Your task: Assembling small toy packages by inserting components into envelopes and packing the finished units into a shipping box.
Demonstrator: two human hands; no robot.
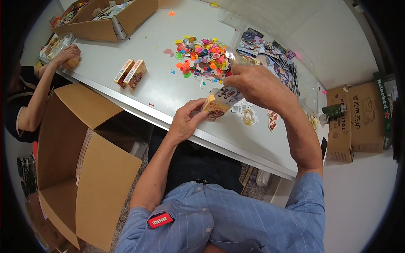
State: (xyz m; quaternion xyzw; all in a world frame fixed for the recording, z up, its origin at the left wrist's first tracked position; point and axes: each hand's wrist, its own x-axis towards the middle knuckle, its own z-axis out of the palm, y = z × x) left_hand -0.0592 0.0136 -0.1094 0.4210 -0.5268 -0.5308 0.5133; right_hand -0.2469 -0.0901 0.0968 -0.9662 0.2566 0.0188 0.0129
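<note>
My left hand (185, 121) is closed round the lower side of a small yellow and brown printed carton (216, 111), tilted over the table's front part. The carton's upper end has a flap standing up. At that upper end is my right hand (262, 84), its fingers pinched together; what they hold, if anything, is hidden. Just beyond lies a heap of small colourful plastic trinkets (202, 55). Under my right forearm are white and clear bits (244, 113) and some red-patterned stickers (272, 119). Two similar small cartons (136, 76) stand side by side to the left.
A clear plastic bin (312, 80) full of printed cards (265, 52) sits at the right. Far left is a cardboard box (137, 19) with contents. A co-worker's hand (69, 54) rests near it. A large open carton (99, 185) stands below the table edge.
</note>
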